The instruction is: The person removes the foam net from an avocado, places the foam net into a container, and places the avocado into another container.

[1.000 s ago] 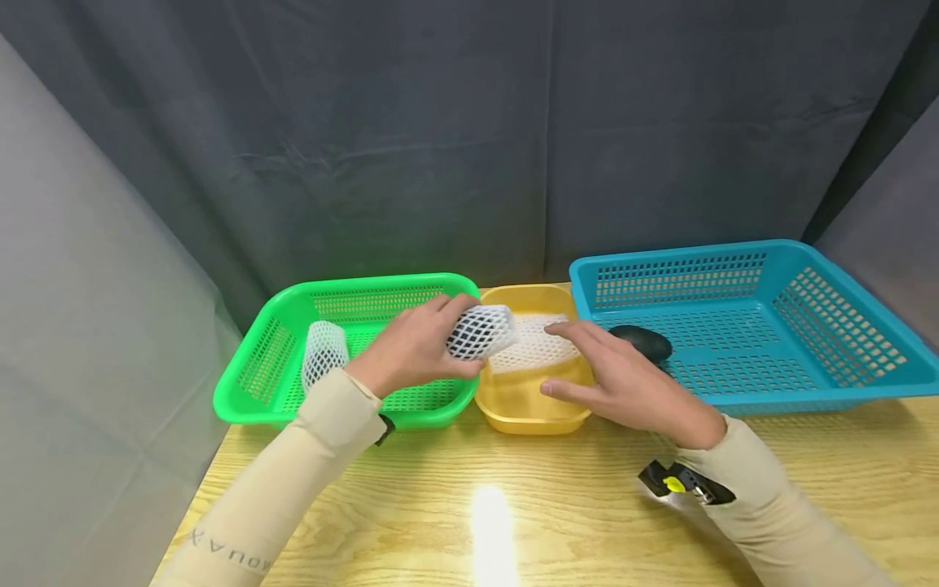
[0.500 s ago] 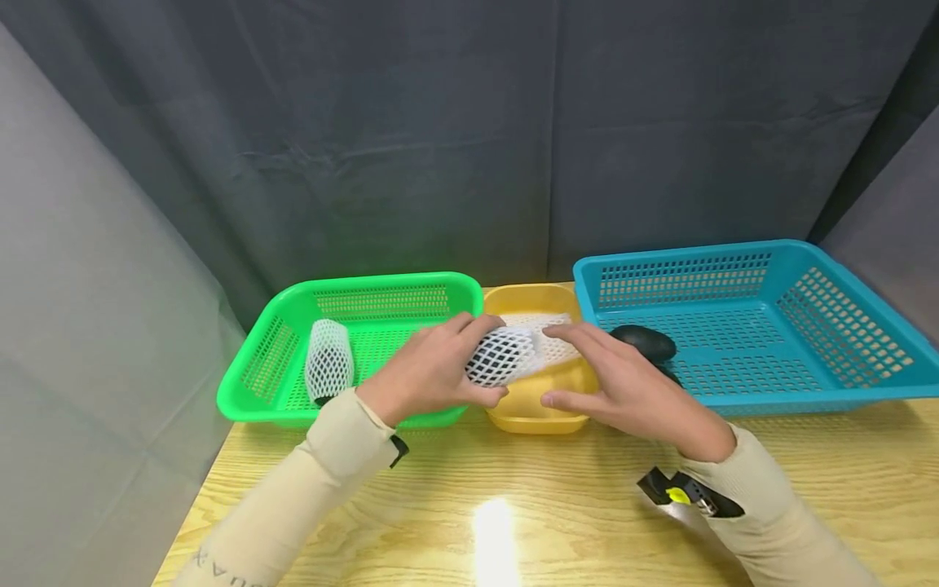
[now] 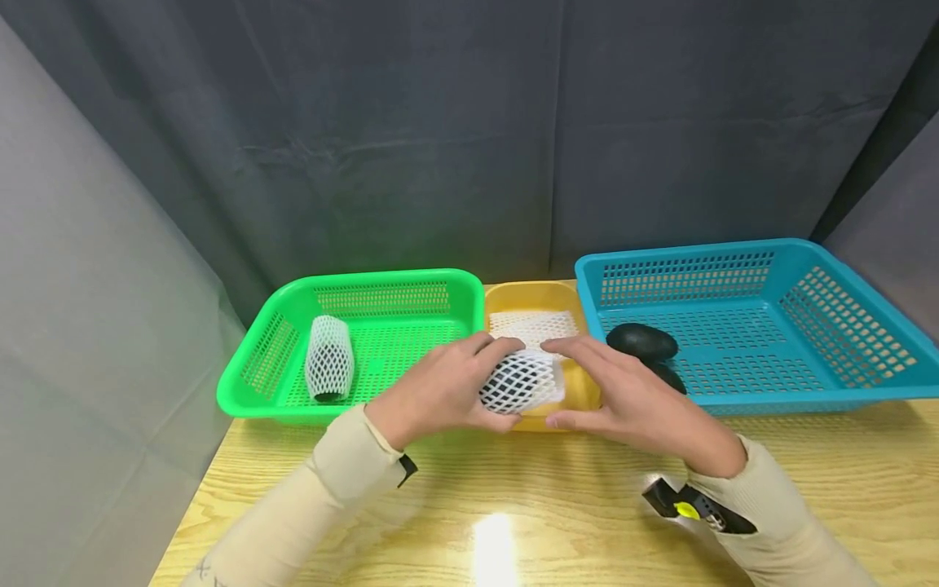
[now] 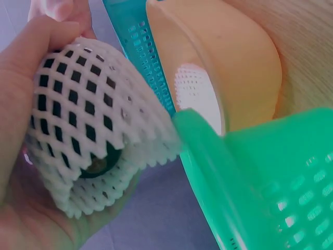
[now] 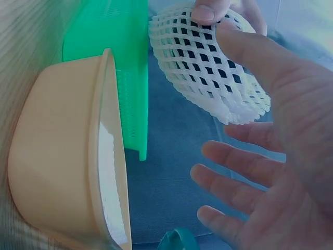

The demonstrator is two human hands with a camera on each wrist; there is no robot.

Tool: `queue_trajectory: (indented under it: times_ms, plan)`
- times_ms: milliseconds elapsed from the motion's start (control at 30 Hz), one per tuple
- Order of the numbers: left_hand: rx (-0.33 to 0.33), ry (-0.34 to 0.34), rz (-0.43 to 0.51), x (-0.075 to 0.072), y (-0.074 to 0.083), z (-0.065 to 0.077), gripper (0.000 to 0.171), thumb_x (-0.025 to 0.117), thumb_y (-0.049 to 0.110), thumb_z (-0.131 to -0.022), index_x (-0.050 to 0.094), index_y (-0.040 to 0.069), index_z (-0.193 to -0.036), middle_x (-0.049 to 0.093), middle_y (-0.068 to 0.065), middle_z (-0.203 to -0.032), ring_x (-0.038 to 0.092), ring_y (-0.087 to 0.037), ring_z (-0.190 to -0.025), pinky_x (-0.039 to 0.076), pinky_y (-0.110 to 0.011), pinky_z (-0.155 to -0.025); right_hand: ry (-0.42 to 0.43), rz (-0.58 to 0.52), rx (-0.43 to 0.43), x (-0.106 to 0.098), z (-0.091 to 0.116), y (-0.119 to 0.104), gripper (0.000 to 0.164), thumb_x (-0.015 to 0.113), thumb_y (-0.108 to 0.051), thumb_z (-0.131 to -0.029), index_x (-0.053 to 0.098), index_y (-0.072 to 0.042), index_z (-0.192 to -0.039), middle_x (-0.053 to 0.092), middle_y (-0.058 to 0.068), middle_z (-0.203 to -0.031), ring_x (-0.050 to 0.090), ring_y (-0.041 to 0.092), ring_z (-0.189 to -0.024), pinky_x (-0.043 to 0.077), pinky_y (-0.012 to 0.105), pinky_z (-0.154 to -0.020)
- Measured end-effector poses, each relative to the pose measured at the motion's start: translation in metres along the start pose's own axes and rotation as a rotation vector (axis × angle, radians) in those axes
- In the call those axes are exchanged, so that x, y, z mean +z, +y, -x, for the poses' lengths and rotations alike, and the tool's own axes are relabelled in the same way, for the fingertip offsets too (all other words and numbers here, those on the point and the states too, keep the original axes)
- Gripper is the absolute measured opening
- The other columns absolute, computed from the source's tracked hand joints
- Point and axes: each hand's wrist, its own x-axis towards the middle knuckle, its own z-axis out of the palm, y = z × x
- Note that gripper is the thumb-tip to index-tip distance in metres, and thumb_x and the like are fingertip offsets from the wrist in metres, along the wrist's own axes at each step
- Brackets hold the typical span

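Above the front of the yellow bin, my left hand (image 3: 447,383) grips a dark avocado in a white foam net (image 3: 517,381). The left wrist view shows the avocado's stem end (image 4: 98,165) inside the net's loose, gaping end. My right hand (image 3: 638,403) is just to the right, thumb and fingers spread around the net's other end. Its thumb (image 5: 255,47) lies against or very close to the mesh in the right wrist view; the other fingers (image 5: 234,161) stay apart, uncurled. White foam nets (image 3: 531,324) lie flat in the yellow bin (image 3: 587,391).
On the left, a green basket (image 3: 399,326) holds another netted dark avocado (image 3: 328,359). A blue basket (image 3: 741,342) on the right contains dark bare avocados (image 3: 642,341), partly behind my right hand. The wooden table (image 3: 411,530) extends in front; a dark curtain (image 3: 411,139) hangs behind.
My left hand has carried the netted avocado rightward and toward me, closer to the right hand. The right hand has barely moved and stays spread.
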Motion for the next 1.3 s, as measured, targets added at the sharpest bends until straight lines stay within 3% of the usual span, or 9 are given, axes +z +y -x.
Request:
queue_trajectory:
  times_ms: [500, 667, 867, 967, 1200, 1300]
  plan:
    - [0.053, -0.033, -0.012, 0.007, 0.022, 0.010, 0.077, 0.077, 0.053, -0.073, 0.048, 0.021, -0.136, 0.063, 0.003, -0.109, 0.060, -0.008, -0.089, 0.055, -0.021, -0.072, 0.016, -0.004, -0.119, 0.006, 0.010, -0.006, 0.071, 0.080, -0.049, -0.072, 0.054, -0.022, -0.133, 0.064, -0.008, -0.122, 0.063, 0.005, -0.103, 0.057, 0.027, -0.078]
    - [0.084, -0.029, -0.032, 0.012, 0.028, 0.016, 0.079, 0.075, 0.055, -0.074, 0.046, 0.018, -0.138, 0.064, 0.002, -0.113, 0.062, -0.008, -0.094, 0.056, -0.021, -0.075, -0.022, 0.024, -0.124, 0.006, 0.013, -0.009, 0.066, 0.078, -0.056, -0.072, 0.061, -0.021, -0.125, 0.067, -0.008, -0.121, 0.065, 0.010, -0.110, 0.058, 0.032, -0.086]
    - [0.085, -0.043, -0.047, 0.018, 0.034, 0.021, 0.085, 0.074, 0.059, -0.073, 0.044, 0.016, -0.140, 0.064, 0.002, -0.113, 0.063, -0.008, -0.093, 0.056, -0.021, -0.074, -0.064, 0.043, -0.122, 0.005, 0.017, -0.011, 0.069, 0.075, -0.060, -0.071, 0.063, -0.020, -0.126, 0.068, 0.000, -0.122, 0.065, 0.024, -0.116, 0.057, 0.043, -0.093]
    - [0.085, -0.052, -0.041, 0.020, 0.036, 0.023, 0.086, 0.074, 0.060, -0.074, 0.044, 0.015, -0.141, 0.065, 0.001, -0.112, 0.063, -0.008, -0.092, 0.056, -0.021, -0.075, -0.077, 0.044, -0.126, 0.006, 0.019, -0.012, 0.070, 0.076, -0.060, -0.070, 0.063, -0.019, -0.126, 0.069, -0.002, -0.121, 0.065, 0.023, -0.115, 0.056, 0.042, -0.094]
    - [0.086, -0.068, -0.041, 0.028, 0.037, 0.027, 0.087, 0.072, 0.062, -0.075, 0.043, 0.015, -0.141, 0.066, 0.001, -0.111, 0.065, -0.010, -0.093, 0.056, -0.022, -0.077, -0.154, 0.026, -0.097, 0.008, 0.022, -0.013, 0.066, 0.073, -0.062, -0.072, 0.060, -0.027, -0.126, 0.064, -0.018, -0.115, 0.060, 0.003, -0.105, 0.056, 0.028, -0.083]
    - [0.080, -0.073, -0.044, 0.032, 0.037, 0.028, 0.087, 0.071, 0.063, -0.075, 0.043, 0.015, -0.142, 0.066, 0.002, -0.110, 0.065, -0.009, -0.091, 0.056, -0.022, -0.075, -0.174, 0.034, -0.086, 0.009, 0.024, -0.013, 0.062, 0.074, -0.061, -0.072, 0.061, -0.028, -0.123, 0.063, -0.020, -0.111, 0.056, 0.001, -0.101, 0.054, 0.025, -0.081]
